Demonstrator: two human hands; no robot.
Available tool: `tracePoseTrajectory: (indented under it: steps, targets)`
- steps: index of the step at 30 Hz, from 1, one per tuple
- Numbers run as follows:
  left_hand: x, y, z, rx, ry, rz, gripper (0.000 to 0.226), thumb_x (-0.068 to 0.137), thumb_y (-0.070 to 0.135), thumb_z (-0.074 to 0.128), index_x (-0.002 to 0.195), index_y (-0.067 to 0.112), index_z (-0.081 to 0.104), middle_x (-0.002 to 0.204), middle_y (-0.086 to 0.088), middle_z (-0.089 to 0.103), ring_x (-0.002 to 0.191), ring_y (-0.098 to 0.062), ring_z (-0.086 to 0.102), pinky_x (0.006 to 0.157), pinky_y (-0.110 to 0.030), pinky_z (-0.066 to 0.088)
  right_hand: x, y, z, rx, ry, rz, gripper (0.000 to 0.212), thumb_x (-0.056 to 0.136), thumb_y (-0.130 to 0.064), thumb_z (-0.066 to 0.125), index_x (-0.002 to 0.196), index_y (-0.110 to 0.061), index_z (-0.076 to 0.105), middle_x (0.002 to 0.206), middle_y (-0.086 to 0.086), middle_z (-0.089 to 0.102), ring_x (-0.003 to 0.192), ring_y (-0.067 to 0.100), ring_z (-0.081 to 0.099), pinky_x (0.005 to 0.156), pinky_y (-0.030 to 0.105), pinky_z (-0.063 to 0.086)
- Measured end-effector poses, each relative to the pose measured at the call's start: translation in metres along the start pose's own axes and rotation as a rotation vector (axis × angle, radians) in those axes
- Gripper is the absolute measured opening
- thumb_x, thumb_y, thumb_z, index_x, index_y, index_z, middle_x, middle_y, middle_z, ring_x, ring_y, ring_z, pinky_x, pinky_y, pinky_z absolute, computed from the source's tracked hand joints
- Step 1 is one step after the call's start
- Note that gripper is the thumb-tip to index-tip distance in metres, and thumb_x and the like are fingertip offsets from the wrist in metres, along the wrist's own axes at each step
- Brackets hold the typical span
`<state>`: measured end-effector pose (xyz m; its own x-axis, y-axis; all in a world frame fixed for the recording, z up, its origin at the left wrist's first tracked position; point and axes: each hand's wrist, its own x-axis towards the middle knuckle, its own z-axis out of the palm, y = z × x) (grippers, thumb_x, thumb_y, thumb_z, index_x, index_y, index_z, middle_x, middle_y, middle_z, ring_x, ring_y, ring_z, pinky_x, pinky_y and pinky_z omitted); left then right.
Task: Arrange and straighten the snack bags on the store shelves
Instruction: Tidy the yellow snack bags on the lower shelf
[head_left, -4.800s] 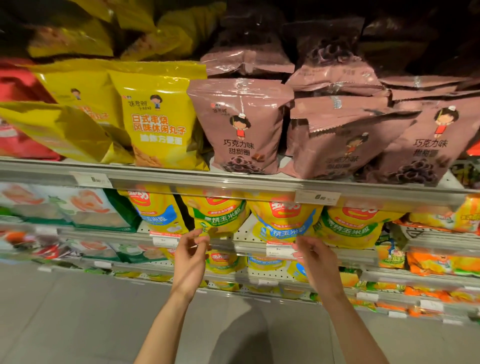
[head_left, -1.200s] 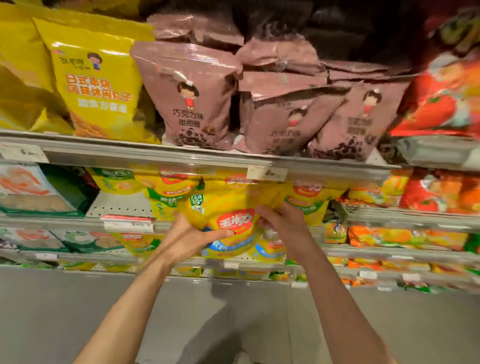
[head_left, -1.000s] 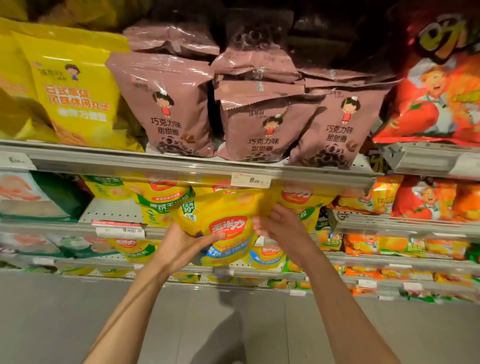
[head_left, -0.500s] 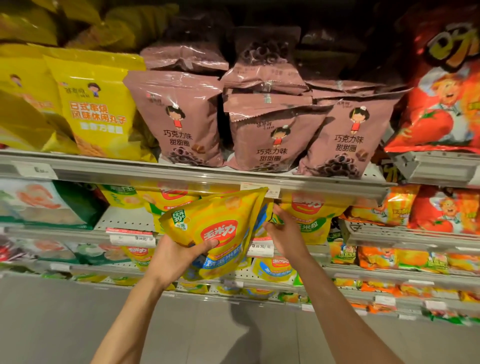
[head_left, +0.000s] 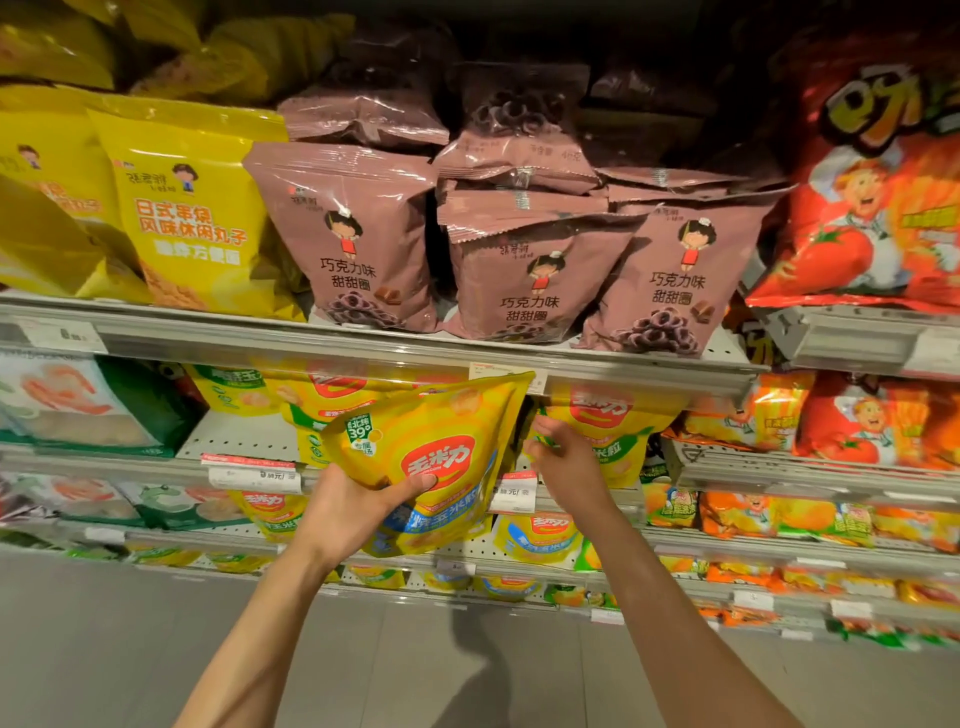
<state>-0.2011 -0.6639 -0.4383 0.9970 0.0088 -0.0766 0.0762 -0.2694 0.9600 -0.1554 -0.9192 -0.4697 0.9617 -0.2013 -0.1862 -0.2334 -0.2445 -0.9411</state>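
Observation:
My left hand (head_left: 353, 506) grips a yellow corn snack bag (head_left: 434, 441) with a red logo by its lower left, thumb across the front; the bag is tilted and out in front of the second shelf. My right hand (head_left: 563, 457) reaches past the bag's right edge to a yellow bag with green print (head_left: 618, 431) standing on that shelf, fingers curled at its left edge. More yellow corn bags (head_left: 317, 395) stand behind. Pink chocolate-ring bags (head_left: 358, 244) line the shelf above.
The upper shelf's metal rail (head_left: 363, 348) with a price tag (head_left: 506, 375) runs just above the held bag. Yellow bags (head_left: 192, 218) stand upper left, red tomato bags (head_left: 872, 208) on the right, green bags (head_left: 98, 410) lower left. Grey floor lies below.
My left hand has drawn the yellow bag out from the shelf and slightly left, tilting it. My right hand let go of its side and moved to the bag behind it.

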Motion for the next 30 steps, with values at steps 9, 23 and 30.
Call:
tracePoseTrajectory:
  steps: [9,23,30]
  targets:
    - [0.0,-0.002,0.037,-0.013,-0.006,-0.023,0.066,0.059,0.065,0.09,0.111,0.028,0.073,0.098,0.008,0.08,0.089,-0.018,0.077,0.085,-0.052,0.061,-0.016,0.019,-0.081,-0.083,0.512,-0.077,0.041,0.094,-0.035,0.07,0.128,-0.014,0.06,0.112,-0.008,0.065,0.105,0.014,0.062,0.088,0.031,0.048]
    - [-0.004,0.013,0.046,0.023,0.012,0.007,0.036,0.068,0.043,0.087,0.099,0.043,0.068,0.096,0.022,0.077,0.093,-0.004,0.074,0.089,-0.043,0.061,0.022,0.022,-0.081,0.07,0.276,0.052,0.078,0.072,-0.032,0.092,0.131,-0.009,0.045,0.108,-0.001,0.063,0.1,0.021,0.064,0.091,0.042,0.054]
    - [-0.002,0.019,0.04,0.055,0.024,0.026,0.031,0.07,0.045,0.089,0.097,0.045,0.073,0.099,0.016,0.078,0.094,-0.009,0.075,0.089,-0.047,0.06,0.03,0.019,-0.077,0.114,0.166,0.095,0.07,0.069,-0.033,0.093,0.126,-0.018,0.055,0.114,0.001,0.067,0.105,0.027,0.067,0.094,0.048,0.056]
